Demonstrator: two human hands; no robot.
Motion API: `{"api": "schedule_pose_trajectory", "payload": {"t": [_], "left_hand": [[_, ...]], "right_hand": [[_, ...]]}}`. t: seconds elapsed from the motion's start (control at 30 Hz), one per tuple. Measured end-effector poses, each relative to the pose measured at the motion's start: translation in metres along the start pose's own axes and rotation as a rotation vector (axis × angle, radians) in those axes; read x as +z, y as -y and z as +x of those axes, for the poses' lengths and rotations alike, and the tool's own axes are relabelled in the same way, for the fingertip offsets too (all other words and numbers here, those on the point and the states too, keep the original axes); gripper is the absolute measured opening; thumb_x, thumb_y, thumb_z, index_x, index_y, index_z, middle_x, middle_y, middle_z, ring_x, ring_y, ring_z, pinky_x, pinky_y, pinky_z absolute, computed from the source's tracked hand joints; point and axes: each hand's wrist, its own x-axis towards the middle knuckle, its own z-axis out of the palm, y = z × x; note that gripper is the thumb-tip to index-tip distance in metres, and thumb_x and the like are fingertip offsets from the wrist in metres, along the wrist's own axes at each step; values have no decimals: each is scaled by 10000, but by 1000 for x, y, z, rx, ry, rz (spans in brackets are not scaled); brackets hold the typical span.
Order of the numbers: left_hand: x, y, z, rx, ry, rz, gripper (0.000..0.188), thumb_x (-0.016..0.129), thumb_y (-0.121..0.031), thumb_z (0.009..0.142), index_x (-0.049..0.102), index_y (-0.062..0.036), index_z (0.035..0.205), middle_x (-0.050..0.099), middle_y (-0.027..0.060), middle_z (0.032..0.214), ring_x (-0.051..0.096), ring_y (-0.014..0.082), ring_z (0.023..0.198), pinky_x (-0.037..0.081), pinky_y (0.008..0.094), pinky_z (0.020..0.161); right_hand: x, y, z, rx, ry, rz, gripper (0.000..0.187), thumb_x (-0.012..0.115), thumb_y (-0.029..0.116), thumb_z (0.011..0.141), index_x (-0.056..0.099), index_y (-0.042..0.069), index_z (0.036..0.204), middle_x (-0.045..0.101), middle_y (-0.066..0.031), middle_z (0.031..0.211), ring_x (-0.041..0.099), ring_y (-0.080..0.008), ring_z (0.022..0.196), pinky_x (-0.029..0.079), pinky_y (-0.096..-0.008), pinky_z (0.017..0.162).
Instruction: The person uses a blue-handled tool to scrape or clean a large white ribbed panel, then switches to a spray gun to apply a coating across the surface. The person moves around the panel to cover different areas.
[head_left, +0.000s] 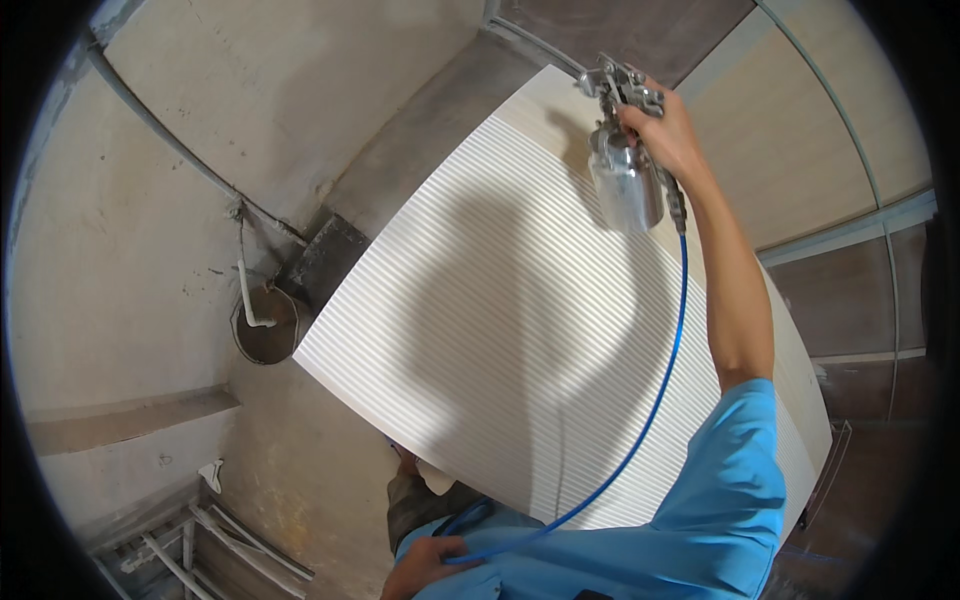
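Observation:
My right hand (668, 130) is closed round the handle of a metal spray gun (622, 85), arm stretched out toward the far right. A silver paint cup (627, 185) hangs under the gun. Below them lies a large white ribbed panel (470, 250), with a smooth strip along its far right side. A blue air hose (655, 400) runs from the gun's handle in a curve back to my waist. There my left hand (425, 568) is closed round the hose, close to my body. Shadows of me and the gun fall across the panel.
Left of the panel, a dark bucket (268, 325) stands on the floor under a white pipe (250, 290), with a dark box (325, 262) beside it. Metal frame pieces (220, 550) lie at the lower left. Walls rise at the left and far right.

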Motion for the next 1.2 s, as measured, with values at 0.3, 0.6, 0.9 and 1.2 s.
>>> {"api": "schedule_pose_trajectory", "payload": {"t": [0.3,0.6,0.9,1.2], "left_hand": [[-36,43,-11,214,5,47,335,848,-310,831,671,-34,760,647,65,671,557,137,629,447,318,603],[-70,76,-43,346,-15,59,341,870,-293,815,662,-38,724,640,47,657,556,133,598,421,311,561],[-99,104,-68,192,38,57,286,872,-225,814,667,-32,764,648,33,687,558,67,684,465,275,643],[-170,99,-93,196,246,61,268,847,-124,813,604,-42,736,553,-39,682,483,55,691,421,254,642]], "right_hand": [[44,98,-133,89,238,280,252,704,125,894,667,-35,1086,641,-36,744,594,-121,630,488,-277,597],[110,157,-206,122,639,325,622,731,50,841,578,39,1443,750,-110,1089,710,-196,963,518,-323,940],[113,183,-238,198,151,582,484,703,121,842,602,-93,1264,720,-182,1017,725,-264,842,587,-408,853],[28,155,-199,391,-574,508,210,642,73,938,628,-35,1118,700,-117,916,685,-198,758,571,-354,722]]}}
